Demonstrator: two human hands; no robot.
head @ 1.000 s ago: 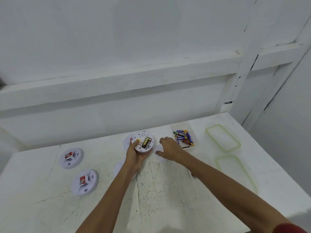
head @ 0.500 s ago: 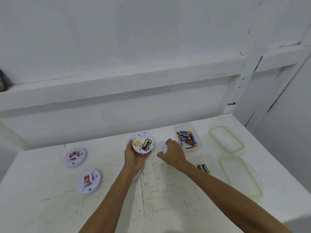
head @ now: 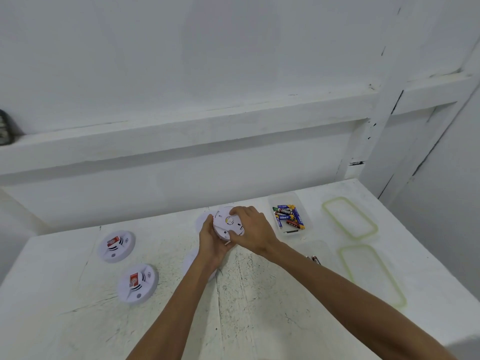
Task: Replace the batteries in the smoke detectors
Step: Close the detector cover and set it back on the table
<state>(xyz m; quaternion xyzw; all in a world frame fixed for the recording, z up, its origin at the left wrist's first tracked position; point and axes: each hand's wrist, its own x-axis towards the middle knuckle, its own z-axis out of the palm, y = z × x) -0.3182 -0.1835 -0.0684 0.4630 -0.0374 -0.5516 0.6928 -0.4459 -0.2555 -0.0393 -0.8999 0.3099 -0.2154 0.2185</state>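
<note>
Left hand [head: 211, 242] and right hand [head: 253, 229] curl their fingers round one smoke detector [head: 227, 222] at frame centre, near the bench [head: 259, 307] far edge. Two more lie at left, well apart from the hands: rear detector [head: 116, 246], front detector [head: 138, 283].

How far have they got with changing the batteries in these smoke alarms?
Probably early. Two loose batteries lie by the right forearm, perhaps old ones taken out. Now the left hand and right hand grip one smoke alarm, seemingly closing its back. Two more alarms on the left sit untouched, and more batteries wait in the tub.
</note>
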